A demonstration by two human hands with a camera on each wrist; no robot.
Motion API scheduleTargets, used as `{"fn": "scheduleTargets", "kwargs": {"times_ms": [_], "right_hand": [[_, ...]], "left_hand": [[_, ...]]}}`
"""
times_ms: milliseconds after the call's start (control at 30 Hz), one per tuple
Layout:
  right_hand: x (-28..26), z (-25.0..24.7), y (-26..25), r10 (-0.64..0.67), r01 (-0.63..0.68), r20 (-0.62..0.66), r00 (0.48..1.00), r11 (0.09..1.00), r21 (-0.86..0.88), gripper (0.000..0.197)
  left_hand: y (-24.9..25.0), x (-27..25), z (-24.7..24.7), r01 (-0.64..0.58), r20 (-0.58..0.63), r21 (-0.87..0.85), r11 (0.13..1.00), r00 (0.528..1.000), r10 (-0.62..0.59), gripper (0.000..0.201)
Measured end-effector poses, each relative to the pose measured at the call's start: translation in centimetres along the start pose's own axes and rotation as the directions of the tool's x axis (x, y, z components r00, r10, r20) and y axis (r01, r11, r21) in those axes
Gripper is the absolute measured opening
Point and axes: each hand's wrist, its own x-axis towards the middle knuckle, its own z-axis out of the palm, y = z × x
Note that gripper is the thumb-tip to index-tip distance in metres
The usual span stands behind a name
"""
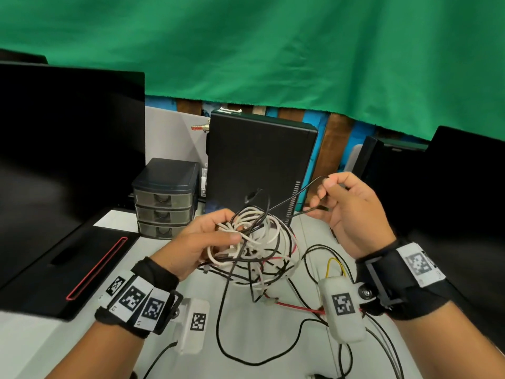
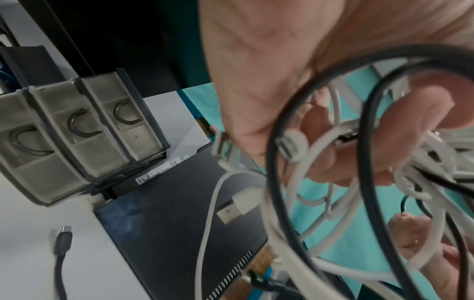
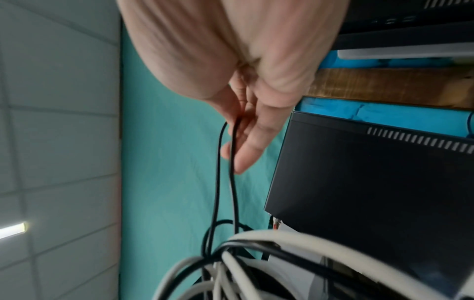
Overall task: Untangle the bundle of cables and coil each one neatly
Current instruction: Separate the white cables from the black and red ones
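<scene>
left hand [image 1: 203, 243] grips cable bundle [image 1: 257, 242] | right hand [image 1: 352, 212] pinches black cable [image 1: 295, 194] | behind — drawer unit [image 1: 166, 198], computer case [image 1: 259, 162]

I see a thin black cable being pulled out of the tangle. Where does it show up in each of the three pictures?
Head: the black cable runs from the bundle up right to the right hand.
Left wrist: I cannot tell it from the other black loops.
Right wrist: two strands hang from the fingers, centre.
Shared landmark: the black computer case.
</scene>
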Motion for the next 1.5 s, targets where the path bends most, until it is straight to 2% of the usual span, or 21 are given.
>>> {"fn": "scheduleTargets", "kwargs": {"times_ms": [200,300,433,533,833,967,1100,1200,1267,1400,1500], "right_hand": [[0.2,-0.8,0.3,0.008,0.003,-0.104,0.995,0.994,0.109,0.025],[0.2,-1.3,0.0,0.011,0.003,-0.117,0.993,0.993,0.118,0.024],[0.2,-1.6,-0.3,-0.063,0.057,-0.105,0.992,0.997,-0.05,0.019],[0.3,-1.8,-0.6,-0.098,0.082,-0.126,0.987,0.989,-0.127,0.012],[0.8,-3.1,0.3,-0.225,0.11,-0.23,0.947,0.898,-0.426,0.021],[0.6,-3.4,0.8,-0.196,0.076,-0.248,0.949,0.903,-0.423,0.022],[0.3,-3.8,0.6,-0.136,0.036,-0.24,0.961,0.925,-0.378,0.017],[-0.1,-4.2,0.5,-0.148,0.055,-0.219,0.964,0.923,-0.381,0.013],[-0.3,-4.4,0.4,-0.178,0.079,-0.225,0.958,0.918,-0.389,0.011],[-0.3,-4.8,0.5,-0.231,0.122,-0.248,0.941,0.914,-0.387,0.013],[-0.3,-5.1,0.8,-0.273,0.158,-0.284,0.919,0.915,-0.37,0.02]], "left_hand": [[-0.2,0.3,1.3,-0.06,0.014,0.16,0.985,0.998,0.059,0.022],[-0.1,0.4,1.4,-0.081,-0.014,0.201,0.976,0.996,0.086,0.023],[0.2,0.2,1.6,-0.067,-0.013,0.278,0.958,0.997,0.074,0.036],[0.4,0.2,2.1,-0.061,-0.06,0.319,0.946,0.995,0.085,0.045],[0.0,0.8,3.2,-0.046,-0.242,0.228,0.973,0.965,0.103,0.053],[-0.2,0.8,3.1,-0.062,-0.244,0.214,0.975,0.963,0.115,0.042],[-0.6,0.7,3.0,-0.021,-0.196,0.251,0.968,0.978,0.072,0.023],[-0.7,0.7,3.2,-0.013,-0.205,0.316,0.949,0.975,0.081,0.016],[-0.8,0.8,3.3,-0.019,-0.244,0.333,0.943,0.964,0.105,0.024],[-1.1,1.1,3.6,0.01,-0.38,0.288,0.958,0.919,0.105,0.066],[-1.1,1.2,3.7,-0.015,-0.399,0.301,0.953,0.906,0.14,0.071]]}}
